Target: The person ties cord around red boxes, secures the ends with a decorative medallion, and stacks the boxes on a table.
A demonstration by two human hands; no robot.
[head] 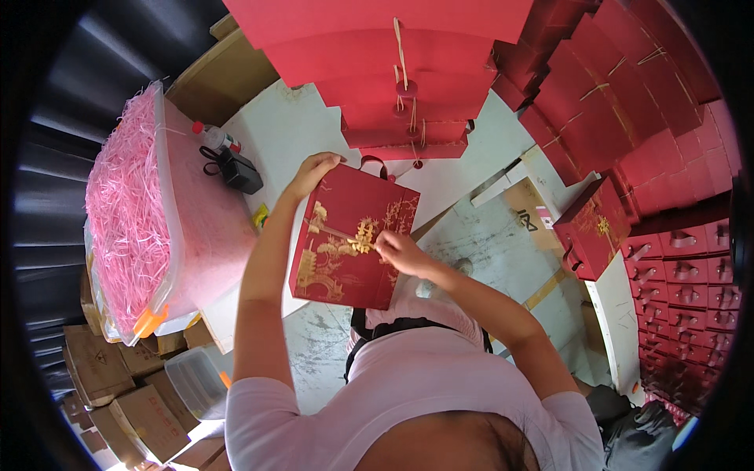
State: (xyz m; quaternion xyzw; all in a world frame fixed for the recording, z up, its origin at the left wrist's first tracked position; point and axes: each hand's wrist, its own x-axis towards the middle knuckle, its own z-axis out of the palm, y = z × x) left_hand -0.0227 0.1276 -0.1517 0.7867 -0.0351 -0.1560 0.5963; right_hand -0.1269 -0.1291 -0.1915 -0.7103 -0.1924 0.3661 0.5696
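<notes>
Close in front of me is a red gift box (353,271) with gold printed scenery and a dark carrying handle. My left hand (318,172) grips its upper left corner. On the box's face sits a gold ornament (363,236), with a cord running from it towards the left edge. My right hand (399,252) has its fingers curled at the ornament's right side, pinching a small part of it or its cord; the fingers hide the exact contact. The box is tilted and appears closed.
Red boxes (377,59) with cord closures are stacked ahead. Pink shredded paper (126,224) fills a plastic bin (206,235) at left, beside a black device (234,171) and a bottle (217,138). Another gift box (595,229) stands right, near stacked red drawer-like boxes (683,265). Cartons (150,421) lie lower left.
</notes>
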